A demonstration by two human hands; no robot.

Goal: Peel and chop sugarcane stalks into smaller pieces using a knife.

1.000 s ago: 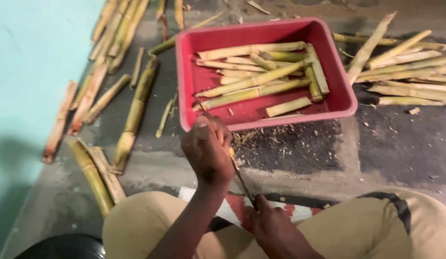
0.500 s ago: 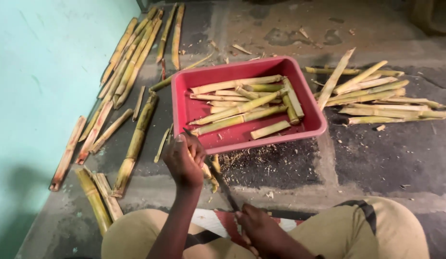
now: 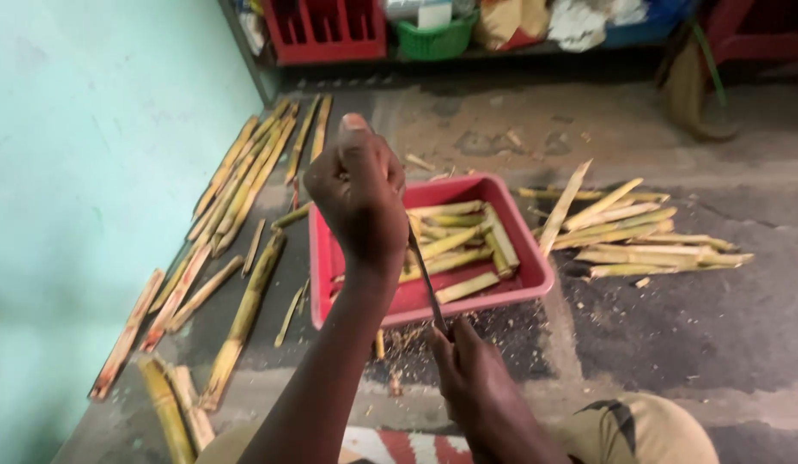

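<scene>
Two grips clenched: left hand (image 3: 358, 193) raised in a fist above the red tray (image 3: 326, 258), held thing hidden; right hand (image 3: 472, 378) low, wrapped round a knife (image 3: 426, 283) angled up toward that fist.

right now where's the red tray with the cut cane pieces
In the head view the red tray sits on the floor at centre, just beyond the raised left hand, with loose cane strips to its right and unpeeled stalks along the wall to its left.
</scene>
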